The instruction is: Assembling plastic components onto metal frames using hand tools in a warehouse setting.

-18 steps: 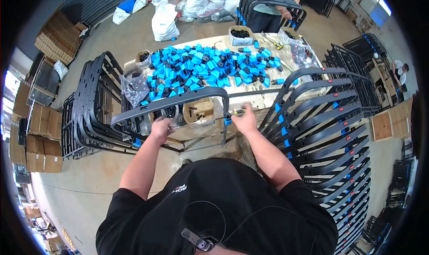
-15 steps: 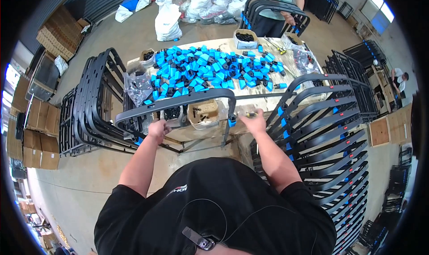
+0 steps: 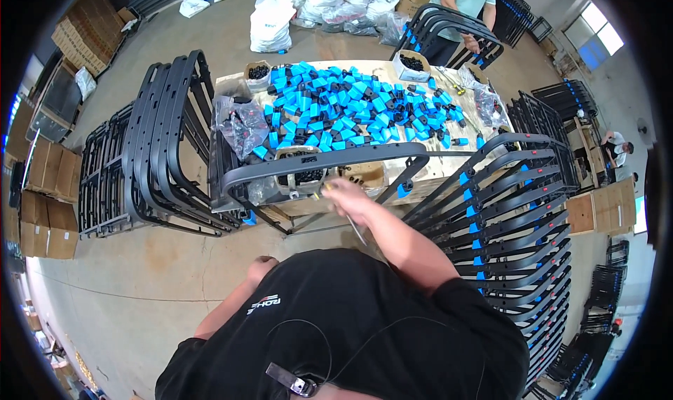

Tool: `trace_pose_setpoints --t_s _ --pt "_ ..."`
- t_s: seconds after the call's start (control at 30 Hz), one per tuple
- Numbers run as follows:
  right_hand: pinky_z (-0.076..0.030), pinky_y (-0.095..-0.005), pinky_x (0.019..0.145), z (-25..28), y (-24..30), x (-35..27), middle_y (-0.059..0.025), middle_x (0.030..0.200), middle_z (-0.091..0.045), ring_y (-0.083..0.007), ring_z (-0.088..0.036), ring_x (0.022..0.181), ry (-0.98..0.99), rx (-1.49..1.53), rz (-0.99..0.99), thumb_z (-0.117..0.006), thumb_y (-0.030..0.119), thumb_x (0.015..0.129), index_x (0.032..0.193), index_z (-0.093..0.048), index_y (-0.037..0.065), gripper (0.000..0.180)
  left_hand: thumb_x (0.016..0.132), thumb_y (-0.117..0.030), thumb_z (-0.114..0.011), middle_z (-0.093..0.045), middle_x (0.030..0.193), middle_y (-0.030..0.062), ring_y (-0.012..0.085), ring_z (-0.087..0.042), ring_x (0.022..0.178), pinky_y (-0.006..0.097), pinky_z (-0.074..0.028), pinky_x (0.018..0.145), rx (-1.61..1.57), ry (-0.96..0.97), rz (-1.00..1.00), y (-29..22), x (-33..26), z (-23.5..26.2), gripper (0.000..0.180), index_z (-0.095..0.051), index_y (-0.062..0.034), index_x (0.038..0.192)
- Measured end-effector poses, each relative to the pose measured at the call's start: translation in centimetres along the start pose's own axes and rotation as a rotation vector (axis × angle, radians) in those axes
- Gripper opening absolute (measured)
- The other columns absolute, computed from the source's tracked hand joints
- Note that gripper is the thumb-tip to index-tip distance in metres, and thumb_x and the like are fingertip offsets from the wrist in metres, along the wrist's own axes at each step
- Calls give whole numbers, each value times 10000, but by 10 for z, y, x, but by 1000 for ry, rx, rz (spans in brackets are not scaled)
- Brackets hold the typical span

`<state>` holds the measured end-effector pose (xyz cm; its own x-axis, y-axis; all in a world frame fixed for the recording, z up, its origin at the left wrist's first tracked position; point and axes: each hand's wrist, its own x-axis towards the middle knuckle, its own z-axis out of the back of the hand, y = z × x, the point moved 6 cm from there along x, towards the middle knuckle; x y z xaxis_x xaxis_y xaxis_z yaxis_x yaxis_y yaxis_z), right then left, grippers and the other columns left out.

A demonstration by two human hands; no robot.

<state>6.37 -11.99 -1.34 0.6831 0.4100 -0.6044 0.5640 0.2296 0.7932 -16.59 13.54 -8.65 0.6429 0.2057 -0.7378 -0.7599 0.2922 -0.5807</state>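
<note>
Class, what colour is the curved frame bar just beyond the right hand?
Frame bar: dark grey, best seen in the head view.

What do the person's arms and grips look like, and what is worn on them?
Both arms have short black sleeves, part of a black shirt with a small white-and-red print. The forearms are bare. The right grip shows no glove. The left grip is partly hidden behind the shirt; its visible part is bare.
</note>
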Motion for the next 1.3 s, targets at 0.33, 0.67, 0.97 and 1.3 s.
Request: trace_pose_setpoints --t_s 0.33,0.67,0.97,1.3 --pt "-566 -353 634 -45 -17 8 -86 1012 -683 -172 -655 795 -239 -171 56 -744 250 910 1312 -604 99 452 929 -127 -612 -675 996 116 198 -677 797 326 -570 689 -473 -121 -44 52 29 77 359 -570 43 1242" --pt "-537 -412 808 159 -121 -61 -159 942 -713 -304 -693 883 -1195 -512 127 -797 316 799 1094 -628 -12 473 903 -283 -714 -716 1047 205 311 -712 929 406 -548 851 11 -416 -381 -74 56 86 548 -532 75 1276" --pt "-532 -420 858 206 -72 -29 -203 1005 -740 -343 -711 970 -1006 -414 116 -793 456 798 1106 -688 -2 562 885 -353 -720 -689 1123 266 389 -679 1054 441 -507 912 -10 -721 -233 -90 61 69 563 -565 49 1248" --pt "-522 -456 978 214 -49 -33 -225 1168 -701 -389 -654 1125 -697 -750 -179 -706 441 814 1226 -659 41 576 864 -268 -686 -725 951 185 303 -718 879 402 -554 803 250 -512 -96 -81 77 85 444 -584 52 1153"
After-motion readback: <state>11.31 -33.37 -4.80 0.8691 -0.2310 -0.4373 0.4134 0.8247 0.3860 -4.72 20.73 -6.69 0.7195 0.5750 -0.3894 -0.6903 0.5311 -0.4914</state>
